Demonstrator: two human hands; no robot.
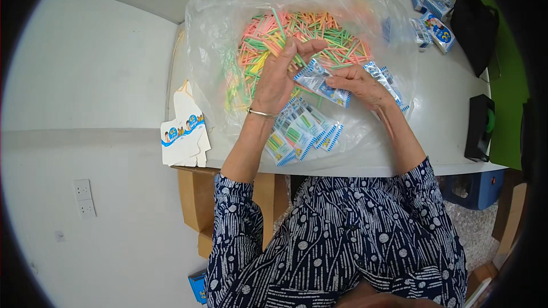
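Patterned navy shirt [348,228]; left hand [278,77] grips pastel sticks [273,44]; right hand [362,85] pinches 1 blue-printed packet [314,79].

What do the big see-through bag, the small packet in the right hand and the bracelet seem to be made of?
Big bag: probably thin plastic film, from its creases and glossy highlights.
Small packet: likely printed plastic film, shiny and smooth-looking, with blue-striped ends.
Bracelet: perhaps polished metal, silvery with a bright glint, though coated plastic is possible.
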